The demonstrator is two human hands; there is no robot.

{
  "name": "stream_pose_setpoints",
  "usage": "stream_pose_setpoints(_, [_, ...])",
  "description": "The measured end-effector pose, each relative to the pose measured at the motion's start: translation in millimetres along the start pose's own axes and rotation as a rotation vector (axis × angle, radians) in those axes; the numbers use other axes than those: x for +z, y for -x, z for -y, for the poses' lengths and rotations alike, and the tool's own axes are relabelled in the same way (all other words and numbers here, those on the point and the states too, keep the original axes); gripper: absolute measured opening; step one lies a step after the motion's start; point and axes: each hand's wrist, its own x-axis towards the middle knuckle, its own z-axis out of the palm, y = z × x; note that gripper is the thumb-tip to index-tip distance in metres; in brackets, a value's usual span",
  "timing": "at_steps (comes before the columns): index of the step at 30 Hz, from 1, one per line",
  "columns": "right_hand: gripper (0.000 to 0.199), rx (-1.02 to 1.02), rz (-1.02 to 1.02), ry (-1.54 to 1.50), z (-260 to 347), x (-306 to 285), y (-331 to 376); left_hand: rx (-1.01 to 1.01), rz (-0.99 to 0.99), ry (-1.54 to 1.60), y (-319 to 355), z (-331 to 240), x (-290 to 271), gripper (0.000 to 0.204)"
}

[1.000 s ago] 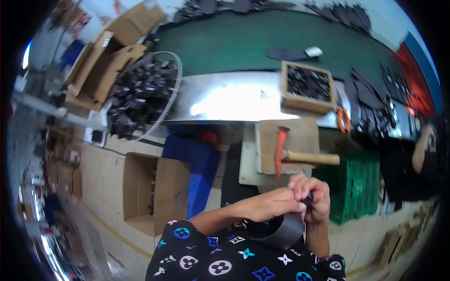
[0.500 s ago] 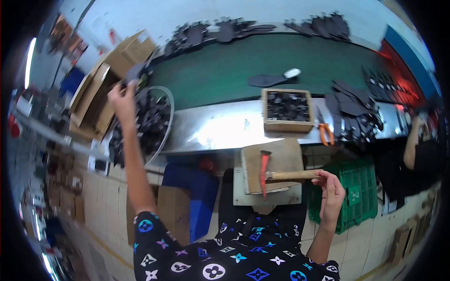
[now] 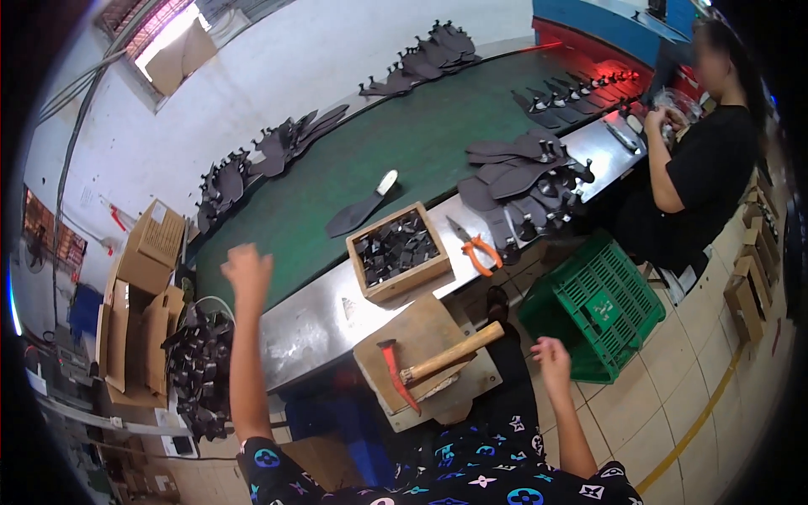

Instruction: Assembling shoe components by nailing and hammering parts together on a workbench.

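My left hand (image 3: 248, 268) is raised over the left part of the green work surface (image 3: 295, 227), fingers bent and blurred. Nothing shows in it. To the right of my lap, my right hand (image 3: 553, 364) hangs in the air with its fingers loosely apart, holding nothing. Between my arms, a hammer (image 3: 446, 353) with a red head and wooden handle lies on a brown pad (image 3: 374, 337) atop a pale stand (image 3: 480, 383). Beyond it stands a wooden box (image 3: 412, 284) of small dark pieces. A dark sole with a white heel end (image 3: 358, 210) lies behind the box.
Orange-handled pliers (image 3: 478, 251) and stacked dark soles (image 3: 513, 181) lie right of the box. A green crate (image 3: 602, 311) stands on the floor. Dark parts (image 3: 202, 362) fill a basin beside cardboard boxes (image 3: 135, 337) at left. A co-worker (image 3: 707, 160) sits at right.
The view has swung to the right. My left hand has moved from beside the basin and a dark sole to over the green surface. My right hand has come away from the hammer handle.
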Motion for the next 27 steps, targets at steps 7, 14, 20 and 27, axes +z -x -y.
stream_pose_setpoints(7, [0.046, -0.240, 0.319, 0.882, -84.9, 65.4, 58.1, 0.291, 0.275, 0.690, -89.0, -156.0, 109.7, 0.078])
stream_pose_setpoints(14, [0.017, -0.334, -0.242, 0.151, -20.1, 50.1, 39.7, 0.373, 0.295, 0.530, -92.7, -214.8, 88.0, 0.042])
stream_pose_setpoints(20, [0.024, -1.028, 0.127, 0.253, 147.1, 73.1, 21.4, 0.065, 0.056, 1.164, -62.7, -115.3, 12.3, 0.023])
stream_pose_setpoints(27, [0.054, -1.031, 0.472, 0.927, 143.3, 109.9, 5.0, -0.207, -0.050, 1.795, 117.0, -85.0, -167.4, 0.022])
